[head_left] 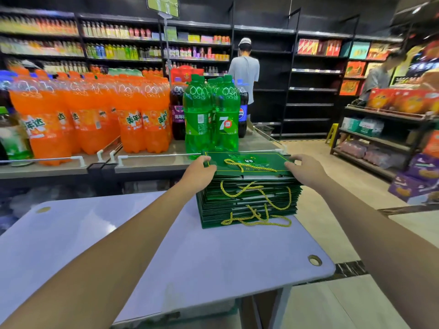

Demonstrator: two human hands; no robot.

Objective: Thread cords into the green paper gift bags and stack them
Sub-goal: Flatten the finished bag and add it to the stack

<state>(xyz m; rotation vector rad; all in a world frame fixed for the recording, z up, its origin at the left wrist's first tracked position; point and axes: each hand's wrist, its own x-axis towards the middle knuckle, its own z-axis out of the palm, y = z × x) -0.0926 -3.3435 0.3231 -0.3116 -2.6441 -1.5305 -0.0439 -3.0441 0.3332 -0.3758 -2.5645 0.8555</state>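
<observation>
The top green bag [249, 162] lies between left hand [199, 172] and right hand [306, 171], each grasping 1 end.

Dark green bags [249, 193], yellow cords [256, 205], seemingly lilac table [190, 257].

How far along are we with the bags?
Done: a tall stack of green bags sits on the table, yellow cords hanging from its front. In hand: left hand and right hand grip the top bag, already corded, by its side edges on the pile. Left: no unthreaded bags or loose cords show, so I cannot tell.
</observation>
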